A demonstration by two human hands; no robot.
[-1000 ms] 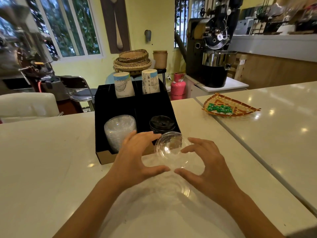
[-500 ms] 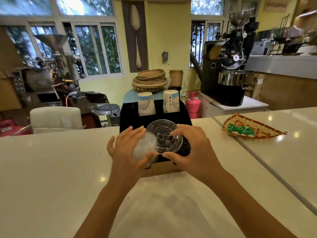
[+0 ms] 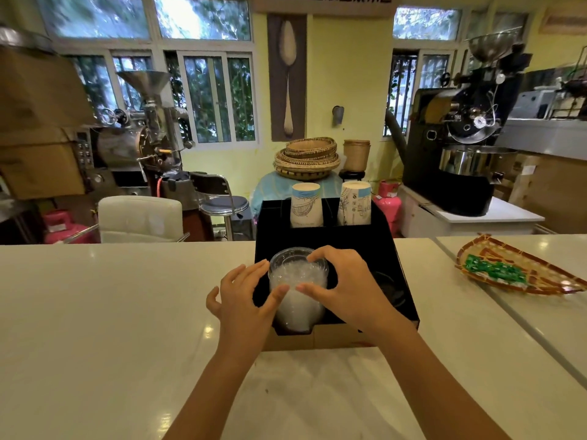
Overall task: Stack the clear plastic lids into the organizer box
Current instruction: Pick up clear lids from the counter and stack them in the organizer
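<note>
Compared with half a second ago, the lid no longer tilts in front of the organizer box point(image 3: 390, 249); it sits atop the clear lid stack point(image 3: 297, 293) in the box's 7 o'clock compartment. The right hand point(image 3: 346, 287) pinches the cloudy, translucent stack's top, and the left hand point(image 3: 244, 300) rests its spread fingers against the 9 o'clock side.

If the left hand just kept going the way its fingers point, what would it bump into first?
The left hand points forward and right, its fingertips already at the stack of clear lids in the front left compartment of the black organizer box. It would press that stack first, probably; depth is hard to judge.
</note>
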